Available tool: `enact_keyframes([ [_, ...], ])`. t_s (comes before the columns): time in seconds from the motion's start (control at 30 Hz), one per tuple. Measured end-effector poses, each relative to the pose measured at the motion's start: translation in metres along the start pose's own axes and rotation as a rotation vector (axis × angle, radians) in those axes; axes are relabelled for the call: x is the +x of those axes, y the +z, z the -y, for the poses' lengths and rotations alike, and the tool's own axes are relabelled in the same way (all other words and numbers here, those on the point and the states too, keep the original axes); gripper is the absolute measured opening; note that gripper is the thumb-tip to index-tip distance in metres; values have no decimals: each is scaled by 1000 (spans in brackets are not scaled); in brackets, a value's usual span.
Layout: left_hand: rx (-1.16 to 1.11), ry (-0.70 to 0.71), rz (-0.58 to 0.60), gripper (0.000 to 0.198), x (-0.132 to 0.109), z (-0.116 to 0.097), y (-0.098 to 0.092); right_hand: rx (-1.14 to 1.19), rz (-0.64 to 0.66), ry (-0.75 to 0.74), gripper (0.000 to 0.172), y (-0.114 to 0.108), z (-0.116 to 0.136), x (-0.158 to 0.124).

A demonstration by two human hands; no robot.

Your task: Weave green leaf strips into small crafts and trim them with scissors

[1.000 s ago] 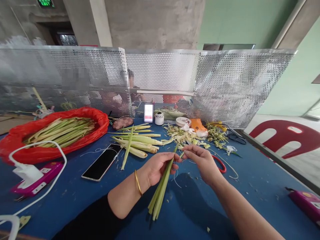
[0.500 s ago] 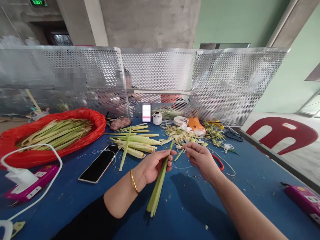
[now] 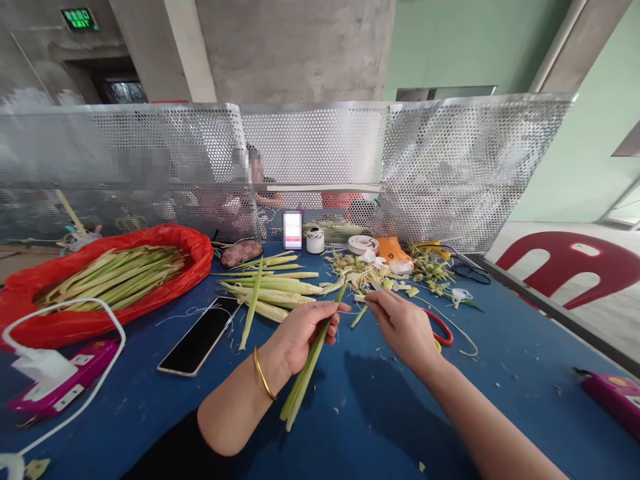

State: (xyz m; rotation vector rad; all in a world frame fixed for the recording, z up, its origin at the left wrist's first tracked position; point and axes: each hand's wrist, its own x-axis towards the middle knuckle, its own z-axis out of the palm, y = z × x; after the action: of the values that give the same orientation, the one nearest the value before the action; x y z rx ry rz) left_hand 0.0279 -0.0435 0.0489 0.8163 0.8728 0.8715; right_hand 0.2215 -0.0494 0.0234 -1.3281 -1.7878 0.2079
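The red bag (image 3: 200, 257) holds green stalks (image 3: 117, 273) (the left hand (image 3: 303, 339) grips a bundle (image 3: 304, 380)).

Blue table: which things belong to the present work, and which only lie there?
Likely in use:
slim green stalk bundle in left hand
loose pale green stalks
red plastic bag of stalks

Likely lying about:
flat black-screened phone
pinkish checkered pouch

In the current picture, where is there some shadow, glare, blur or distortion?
Head view: a soft shadow lies on the blue table beside the right forearm; head view: the standing phone has a glowing, mostly white screen; head view: patches at the metal panel are pixelated; head view: the red chair looks stretched, perhaps by the lens.
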Motion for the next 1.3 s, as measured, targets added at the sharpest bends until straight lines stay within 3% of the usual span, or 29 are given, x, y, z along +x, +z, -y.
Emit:
enact_keyframes([
  [0.1, 76, 42, 24, 15, -1, 4, 2, 220, 53, 57, 23, 5, 5, 1],
  [0.23, 197, 58, 80, 21, -2, 11, 7, 778, 245, 330, 23, 14, 17, -3],
  [0.33, 220, 34, 95, 25, -3, 15, 10, 955, 201, 406, 20, 19, 24, -7],
  [0.57, 162, 9, 8, 28, -2, 17, 12, 942, 92, 416, 25, 21, 27, -11],
  [0.93, 279, 59, -6, 21, -2, 17, 10, 904, 11, 411, 28, 22, 27, -9],
  [1.03, 236, 48, -51, 16, -2, 12, 10, 897, 94, 386, 24, 18, 27, -6],
  [1.2, 151, 21, -73, 11, -2, 2, 7, 888, 375, 381, 28, 16, 20, -4],
  [1.3, 157, 10, -77, 12, 0, 2, 5, 793, 380, 385, 24, 17, 16, -5],
])
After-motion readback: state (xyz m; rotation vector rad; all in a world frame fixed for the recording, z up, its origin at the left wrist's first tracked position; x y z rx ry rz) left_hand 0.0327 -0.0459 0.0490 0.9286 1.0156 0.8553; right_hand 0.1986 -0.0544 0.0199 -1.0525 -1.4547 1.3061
